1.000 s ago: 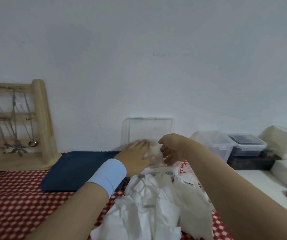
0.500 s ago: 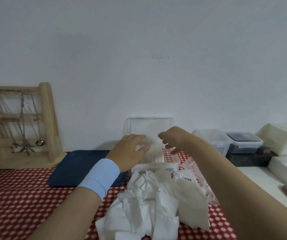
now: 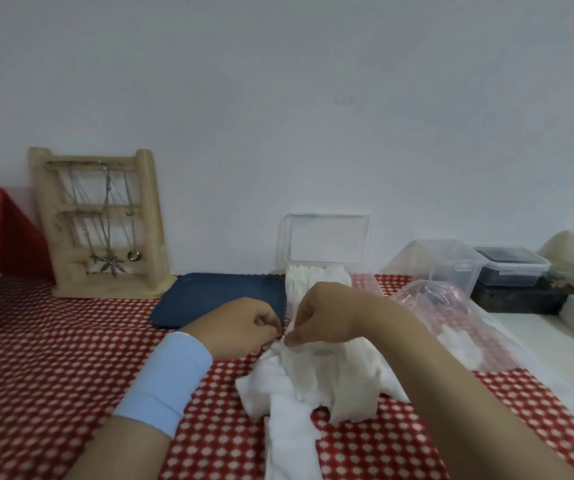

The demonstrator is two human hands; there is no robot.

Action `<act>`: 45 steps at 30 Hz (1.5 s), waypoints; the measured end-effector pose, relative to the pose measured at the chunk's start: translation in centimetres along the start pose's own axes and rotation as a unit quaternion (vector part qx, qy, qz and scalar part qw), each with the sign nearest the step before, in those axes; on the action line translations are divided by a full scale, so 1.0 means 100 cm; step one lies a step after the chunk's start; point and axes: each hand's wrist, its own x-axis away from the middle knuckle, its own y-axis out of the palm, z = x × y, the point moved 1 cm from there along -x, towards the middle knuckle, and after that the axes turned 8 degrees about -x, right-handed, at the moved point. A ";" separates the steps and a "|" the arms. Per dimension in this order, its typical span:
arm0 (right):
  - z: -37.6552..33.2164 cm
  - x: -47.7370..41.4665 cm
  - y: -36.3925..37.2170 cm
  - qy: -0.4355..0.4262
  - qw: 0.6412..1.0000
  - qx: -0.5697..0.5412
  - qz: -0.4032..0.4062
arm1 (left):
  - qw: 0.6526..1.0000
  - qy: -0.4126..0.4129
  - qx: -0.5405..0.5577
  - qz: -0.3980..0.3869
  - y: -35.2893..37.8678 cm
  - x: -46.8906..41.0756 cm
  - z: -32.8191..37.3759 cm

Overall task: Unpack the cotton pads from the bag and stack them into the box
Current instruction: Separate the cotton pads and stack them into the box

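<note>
1. The red-and-white checked tablecloth [image 3: 53,375] fills the lower frame and serves as the work surface.
2. A loose heap of white square cotton pads [image 3: 313,379] lies at lower centre, probably tipped out for easy gathering.
3. The crumpled clear plastic bag [image 3: 452,317] sits right of centre, with some pads inside.
4. The clear plastic box [image 3: 327,237] stands just behind the hands with its lid raised. It already holds a row of pads and is open for loading.
5. The right hand [image 3: 327,317] has its fingers curled and pinches the heap's top, seemingly to lift a bunch.
6. The left hand [image 3: 240,327] is curled at the heap's left edge. I cannot tell whether it holds a pad.
</note>
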 end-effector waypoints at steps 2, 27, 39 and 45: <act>-0.003 0.001 0.005 0.037 0.997 0.062 -0.014 | 1.000 0.001 0.013 -0.001 0.005 0.009 -0.004; -0.041 0.007 0.038 -0.173 0.985 0.012 -0.023 | 0.870 -0.108 0.411 0.252 0.029 0.023 -0.048; -0.034 0.007 0.027 -0.163 0.978 -0.130 0.007 | 0.859 -0.115 0.426 0.259 0.030 0.022 -0.046; -0.016 0.003 0.014 -0.090 0.936 -0.332 0.070 | 0.795 -0.087 0.570 0.188 0.033 0.021 -0.041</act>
